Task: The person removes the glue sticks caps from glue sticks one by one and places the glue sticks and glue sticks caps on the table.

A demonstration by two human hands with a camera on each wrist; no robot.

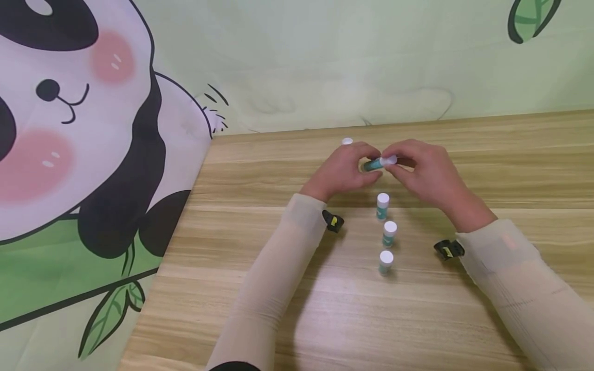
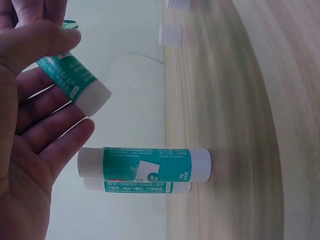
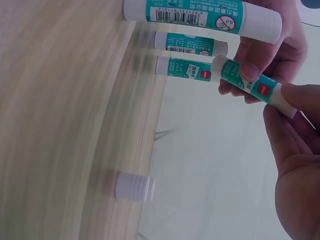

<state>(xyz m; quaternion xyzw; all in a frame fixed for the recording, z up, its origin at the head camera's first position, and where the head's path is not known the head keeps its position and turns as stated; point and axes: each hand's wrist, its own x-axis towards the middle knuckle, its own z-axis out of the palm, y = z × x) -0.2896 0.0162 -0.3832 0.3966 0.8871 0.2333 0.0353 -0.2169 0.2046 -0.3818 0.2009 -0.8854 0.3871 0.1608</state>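
Both hands hold one glue stick (image 1: 373,165), a green-labelled tube with white ends, tilted above the table. My left hand (image 1: 345,170) pinches its labelled body between thumb and fingers, the lower fingers spread behind it in the left wrist view. At the other end, the white cap (image 3: 283,103) is pinched by my right hand (image 1: 424,172). Between the forearms several glue sticks stand upright in a row: one (image 1: 382,206) nearest the hands, a middle one (image 1: 390,234), and one (image 1: 386,263) closest to me. Another white top (image 1: 347,141) shows behind my left hand.
White ridged caps (image 3: 132,187) stand on the wooden table (image 1: 232,216), seen in both wrist views; the right hand hides that area from the head view. A pale green cloth with a panda print (image 1: 116,154) lies along the back and left edges.
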